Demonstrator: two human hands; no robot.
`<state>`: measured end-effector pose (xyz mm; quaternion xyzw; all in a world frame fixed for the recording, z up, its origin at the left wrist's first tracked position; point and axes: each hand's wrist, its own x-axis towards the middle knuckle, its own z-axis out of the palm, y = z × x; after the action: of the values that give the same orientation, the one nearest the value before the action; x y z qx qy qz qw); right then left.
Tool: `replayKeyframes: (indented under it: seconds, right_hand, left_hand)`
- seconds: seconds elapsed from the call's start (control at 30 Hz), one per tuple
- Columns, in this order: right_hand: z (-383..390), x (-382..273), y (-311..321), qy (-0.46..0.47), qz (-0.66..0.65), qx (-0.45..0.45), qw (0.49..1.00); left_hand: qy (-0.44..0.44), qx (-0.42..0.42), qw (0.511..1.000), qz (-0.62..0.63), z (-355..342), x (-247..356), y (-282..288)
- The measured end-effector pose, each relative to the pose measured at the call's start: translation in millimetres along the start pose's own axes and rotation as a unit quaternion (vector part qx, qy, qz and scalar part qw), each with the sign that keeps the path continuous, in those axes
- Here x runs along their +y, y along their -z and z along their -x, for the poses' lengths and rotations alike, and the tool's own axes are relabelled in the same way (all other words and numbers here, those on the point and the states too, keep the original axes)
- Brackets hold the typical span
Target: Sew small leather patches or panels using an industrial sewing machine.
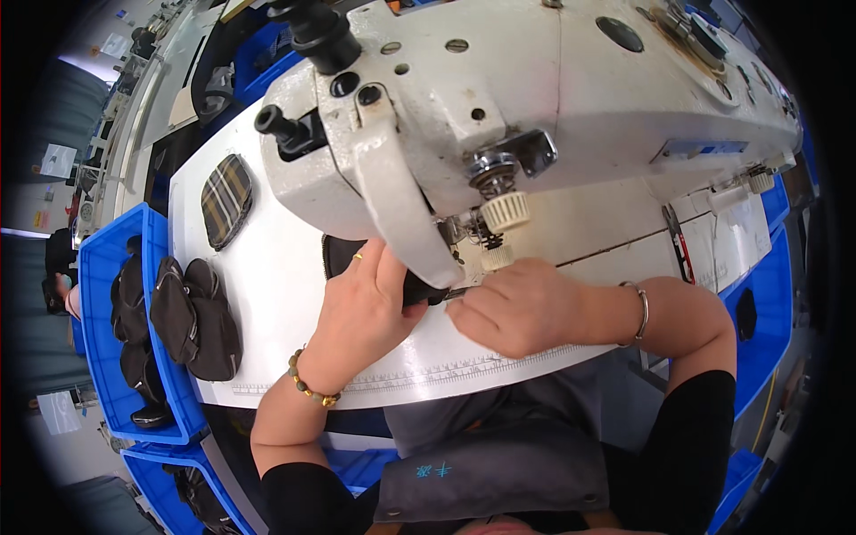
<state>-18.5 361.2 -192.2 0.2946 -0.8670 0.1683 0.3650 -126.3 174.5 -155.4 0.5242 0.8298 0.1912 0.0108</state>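
At the needle area of a white sewing machine [419,116], my left hand [364,303] grips a dark fabric piece [424,291], its fingers and thumb closed on the cloth. Part of the piece is hidden beneath the machine head and my fingers. Just to the right, my right hand [526,308] is closed in a pinch. From its fingertips a thin dark strip [456,293] reaches the fabric; its exact kind is too small to tell. Both hands are low over the white tabletop [285,303].
A plaid fabric piece [226,201] lies on the table's left. Black pouches [198,316] rest at the left edge, beside a blue bin [89,330] holding more. A slim red-and-black tool [679,242] lies right of the machine. A ruler strip [428,367] follows the front edge.
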Motion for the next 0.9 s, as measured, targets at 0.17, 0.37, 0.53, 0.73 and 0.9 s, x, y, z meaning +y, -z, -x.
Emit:
replayKeyframes:
  seconds: [0.17,0.37,0.53,0.73,0.9]
  right_hand:
    - [4,-23,12,0.086,-0.286,-0.134,0.945]
    - [-3,10,6,-0.003,0.04,-0.023,0.999]
    - [-7,19,-9,-0.048,0.113,-0.039,0.992]
    - [-5,23,-8,-0.049,0.075,-0.061,0.994]
    - [-8,21,-7,-0.065,0.107,-0.046,0.991]
  left_hand:
    - [-0.003,0.006,1.0,-0.003,0,-2,0]
    - [-0.023,0.037,0.998,-0.048,0,4,4]
    - [-0.017,0.047,0.998,-0.029,2,18,4]
    - [-0.063,0.119,0.981,-0.137,-2,14,-4]
    - [-0.114,0.137,0.971,-0.157,-4,8,-7]
